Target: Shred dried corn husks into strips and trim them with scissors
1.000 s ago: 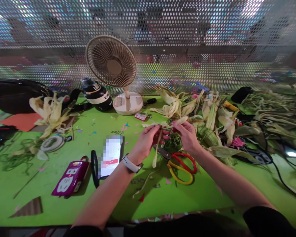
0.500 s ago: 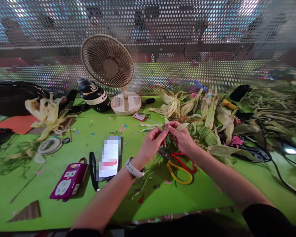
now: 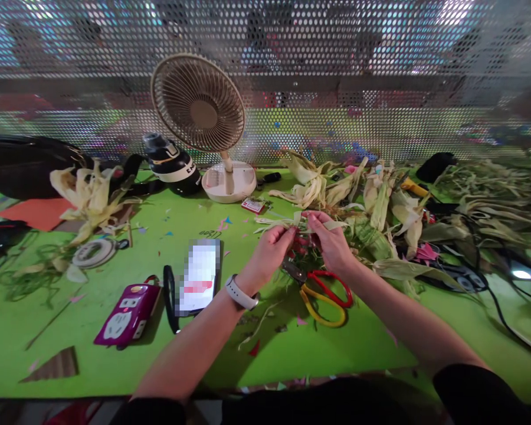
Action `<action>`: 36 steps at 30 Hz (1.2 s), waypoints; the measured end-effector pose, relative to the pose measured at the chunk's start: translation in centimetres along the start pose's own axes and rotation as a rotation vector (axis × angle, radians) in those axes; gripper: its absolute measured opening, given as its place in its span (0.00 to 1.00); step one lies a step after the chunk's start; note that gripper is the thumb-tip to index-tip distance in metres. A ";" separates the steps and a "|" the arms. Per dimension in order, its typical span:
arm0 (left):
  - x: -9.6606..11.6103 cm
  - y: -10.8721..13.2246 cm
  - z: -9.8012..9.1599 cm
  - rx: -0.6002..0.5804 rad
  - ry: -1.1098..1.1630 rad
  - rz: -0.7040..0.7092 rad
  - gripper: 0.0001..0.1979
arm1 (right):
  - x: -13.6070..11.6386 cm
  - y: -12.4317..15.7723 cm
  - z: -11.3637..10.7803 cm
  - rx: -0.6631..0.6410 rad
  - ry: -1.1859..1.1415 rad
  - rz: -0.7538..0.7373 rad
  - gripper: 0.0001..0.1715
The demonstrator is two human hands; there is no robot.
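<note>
Between my two hands runs a pale strip of corn husk (image 3: 276, 224), above the middle of the green table. My left hand (image 3: 272, 251), with a light watch band on its wrist, pinches the strip. My right hand (image 3: 330, 239) pinches it a little further right, fingertips close to the left ones. Just below the hands lie scissors (image 3: 325, 301) with one red and one yellow handle; their blades run under bits of greenery. Dried corn husks (image 3: 371, 198) are heaped behind and right of my right hand.
A fan (image 3: 203, 112) and a black bottle (image 3: 172, 165) stand at the back by a perforated metal screen (image 3: 292, 88). Left lie a phone (image 3: 199, 277), a purple power strip (image 3: 128, 316), a tape roll (image 3: 95, 252) and more husks (image 3: 86, 195). Cables (image 3: 495, 301) run along the right.
My fingertips have moved slightly apart, with the right hand shifting a little right and up, and more of the strip shows between them. The whole view has shifted slightly.
</note>
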State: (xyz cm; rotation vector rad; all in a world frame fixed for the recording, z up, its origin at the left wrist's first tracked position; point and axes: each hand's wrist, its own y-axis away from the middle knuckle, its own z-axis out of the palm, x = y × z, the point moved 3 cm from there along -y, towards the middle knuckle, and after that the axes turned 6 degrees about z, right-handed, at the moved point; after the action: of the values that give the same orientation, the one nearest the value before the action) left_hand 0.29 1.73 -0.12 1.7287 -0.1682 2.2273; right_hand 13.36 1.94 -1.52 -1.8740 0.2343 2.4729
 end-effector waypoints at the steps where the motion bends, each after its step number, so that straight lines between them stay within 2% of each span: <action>1: 0.2 -0.1 -0.2 0.015 0.017 -0.002 0.11 | -0.4 -0.1 -0.2 0.010 0.030 -0.026 0.18; 7: 0.8 -0.8 -1.2 0.089 0.056 -0.021 0.13 | -2.0 0.6 -0.6 0.031 0.282 -0.213 0.11; 10: 1.0 -0.9 -1.7 0.184 0.076 0.045 0.13 | -2.0 1.5 0.1 -0.001 0.361 -0.291 0.09; 15: 1.5 -1.1 -2.3 0.257 0.152 0.113 0.14 | -0.8 1.6 0.8 -0.064 0.377 -0.262 0.10; 18: 1.6 -1.2 -2.6 0.248 0.194 0.071 0.15 | -0.3 1.3 0.7 -0.096 0.466 -0.274 0.10; 22: 1.6 -1.2 -2.5 0.173 0.212 0.020 0.16 | -0.8 1.6 0.9 -0.162 0.715 -0.482 0.08; 24: 1.6 -1.2 -2.2 0.140 0.214 0.022 0.17 | -1.0 1.8 1.1 -0.207 0.782 -0.527 0.08; 27: 1.3 -1.2 -1.8 0.107 0.219 0.068 0.19 | -1.3 1.8 1.2 -0.239 0.784 -0.496 0.05; 29: 1.0 -1.2 -1.6 0.096 0.230 0.098 0.17 | -1.2 1.8 1.3 -0.240 0.777 -0.469 0.07; 36: 0.4 -1.2 -1.6 0.164 0.031 0.184 0.11 | -0.1 1.9 1.8 -0.240 0.767 -0.410 0.10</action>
State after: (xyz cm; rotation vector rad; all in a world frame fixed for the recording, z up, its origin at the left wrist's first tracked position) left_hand -0.89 3.36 -0.30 1.8276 -0.1462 2.4605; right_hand 11.49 0.32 -0.77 -2.5619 -0.4147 1.4952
